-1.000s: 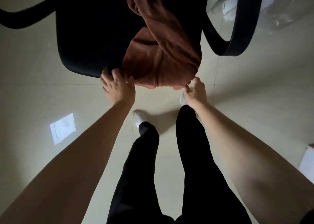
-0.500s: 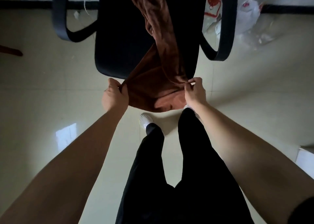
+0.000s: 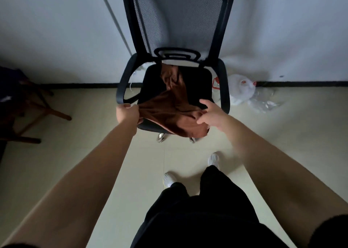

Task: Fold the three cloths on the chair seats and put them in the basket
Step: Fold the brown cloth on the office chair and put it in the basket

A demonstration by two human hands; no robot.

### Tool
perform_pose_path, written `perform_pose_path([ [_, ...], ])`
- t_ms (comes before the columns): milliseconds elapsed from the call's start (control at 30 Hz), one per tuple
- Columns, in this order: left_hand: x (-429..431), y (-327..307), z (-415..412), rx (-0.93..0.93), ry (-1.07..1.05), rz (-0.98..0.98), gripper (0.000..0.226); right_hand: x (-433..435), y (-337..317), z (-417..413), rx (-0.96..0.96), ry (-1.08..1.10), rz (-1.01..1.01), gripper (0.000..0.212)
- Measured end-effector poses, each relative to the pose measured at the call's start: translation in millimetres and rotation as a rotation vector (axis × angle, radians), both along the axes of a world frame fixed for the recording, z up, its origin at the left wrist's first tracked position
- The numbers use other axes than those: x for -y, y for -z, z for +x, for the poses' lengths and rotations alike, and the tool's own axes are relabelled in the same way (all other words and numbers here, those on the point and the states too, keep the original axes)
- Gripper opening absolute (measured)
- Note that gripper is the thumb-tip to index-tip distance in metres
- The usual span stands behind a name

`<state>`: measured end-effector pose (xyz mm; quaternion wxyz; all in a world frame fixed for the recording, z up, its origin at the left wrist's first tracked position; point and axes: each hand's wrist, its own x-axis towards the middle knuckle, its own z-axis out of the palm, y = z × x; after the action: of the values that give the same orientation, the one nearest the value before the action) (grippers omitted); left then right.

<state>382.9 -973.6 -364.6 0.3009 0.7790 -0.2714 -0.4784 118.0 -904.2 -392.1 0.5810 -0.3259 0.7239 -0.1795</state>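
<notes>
Found brown cloth (image 3: 175, 108) crumpled on black chair seat (image 3: 198, 84), far end twisted up toward the backrest, near edge drooping over the seat front. Saw left hand (image 3: 126, 114) fisted round the cloth's left corner, drawn taut just below the armrest. Saw right hand (image 3: 211, 112) at the opposite side, thumb seemingly nipping a bunched fold against the palm, forefinger lifted. Blurred there, so grip only probable.

Judged step as opening out one cloth, folding not yet begun. Spotted no basket and no other cloth in view.

Reckoned next move called for a firm hold on the right corner, then lifting clear of the seat and shaking flat, corners level, before the first fold. Marked risk of the twisted far end dragging or snagging near the backrest.
</notes>
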Motion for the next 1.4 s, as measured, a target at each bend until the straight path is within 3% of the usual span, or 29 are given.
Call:
perform_pose_path([
  [100,6.6,-37.7,6.1,-0.018,-0.029,-0.099,0.022,1.7,-24.3,-13.0,-0.366,-0.262,-0.125,0.069],
  [167,13.6,-54.6,11.2,-0.025,-0.067,-0.143,0.024,5.1,-34.6,-22.4,-0.511,-0.25,-0.181,0.055],
  [233,19.4,-70.7,13.6,-0.016,-0.07,-0.198,0.023,8.5,-45.8,-29.5,-0.539,-0.141,-0.207,0.05],
  [367,23.7,-98.8,8.6,-0.007,-0.042,-0.264,0.019,15.7,-84.2,-30.1,-0.208,0.247,-0.206,0.034],
  [533,29.6,-117.5,5.9,-0.06,-0.005,-0.278,0.019,32.6,-119.9,-25.8,0.176,0.551,-0.209,0.005],
  [700,34.3,-132.0,3.8,-0.187,0.031,-0.301,0.01,50.4,-145.5,-23.2,0.339,0.569,-0.332,0.008],
  [800,38.9,-140.6,4.5,-0.214,0.047,-0.351,0.013,55.1,-164.8,-23.3,0.341,0.56,-0.489,0.026],
  [867,43.4,-145.9,6.5,-0.247,0.046,-0.376,0.021,55.5,-173.5,-24.3,0.238,0.483,-0.577,0.044],
  [967,50.2,-153.8,9.3,-0.213,0.089,-0.409,0.037,53.9,-185.8,-28.1,-0.119,0.314,-0.651,0.059],
  [1033,54.8,-157.8,12.0,-0.031,0.133,-0.467,0.048,52.8,-193.2,-30.0,-0.315,0.262,-0.725,0.055],
  [1100,57.4,-164.4,14.3,0.076,0.134,-0.547,0.04,52.1,-200.2,-31.7,-0.446,0.275,-0.824,0.046],
  [1267,60.4,-191.5,13.5,0.092,0.078,-0.791,0.012,54.0,-230.4,-36.8,-0.597,0.314,-1.001,0.02],
  [1400,72.3,-210.7,22.4,0.067,0.011,-0.835,0.015,62.9,-255.0,-42.1,-0.658,0.365,-1.165,0.02],
])
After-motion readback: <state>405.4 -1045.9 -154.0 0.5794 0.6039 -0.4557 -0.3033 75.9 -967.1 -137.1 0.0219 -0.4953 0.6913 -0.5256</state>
